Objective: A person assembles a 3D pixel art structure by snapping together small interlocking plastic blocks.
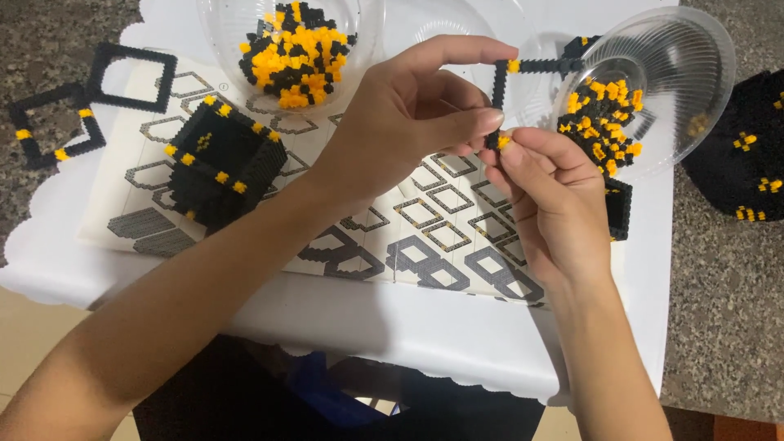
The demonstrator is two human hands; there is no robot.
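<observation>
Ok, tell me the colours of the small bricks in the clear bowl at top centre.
Black and yellow-orange small bricks, seen in the head view.

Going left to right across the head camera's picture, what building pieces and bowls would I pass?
Flat black square frames → black stacked block with yellow dots → clear plastic bowl of black and yellow bricks → tilted clear bowl → black built piece at the right edge.

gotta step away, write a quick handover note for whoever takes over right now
Left hand: grip shut on a black brick frame with yellow corners, held up above the sheet.
Right hand: pinching a small black and yellow piece at the frame's lower end.
Loose bricks: one clear bowl at top centre, a tilted bowl at right.
Done: stacked black block on the instruction sheet; two flat frames at left.
Left: the held frame looks incomplete.
</observation>
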